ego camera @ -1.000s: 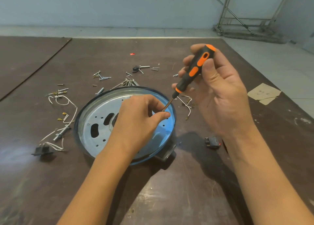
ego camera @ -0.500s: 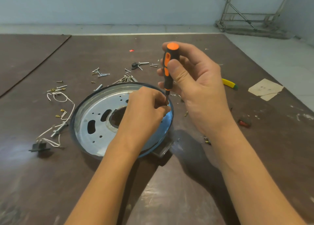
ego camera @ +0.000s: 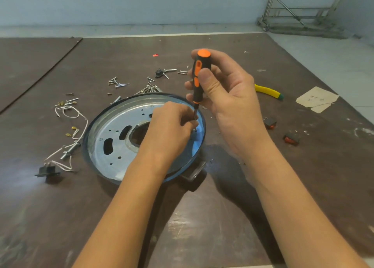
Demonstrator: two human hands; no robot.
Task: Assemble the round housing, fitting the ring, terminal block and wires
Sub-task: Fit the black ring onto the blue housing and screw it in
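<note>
Round housing [ego camera: 113, 138]: shallow silver metal pan, dark-blue rim, lying flat and open side up on desk [ego camera: 202, 227]. Inner plate has oval slots, small holes, large centre opening. White wires [ego camera: 81, 124] lie loose just left, with a black block [ego camera: 48, 171] at their near end.

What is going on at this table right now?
A person is fastening the round housing on the table. The right hand grips the orange-black screwdriver upright, tip down near the housing's right rim. The left hand pinches a small screw at the tip. White wires and loose screws lie beside, not yet fitted.
</note>
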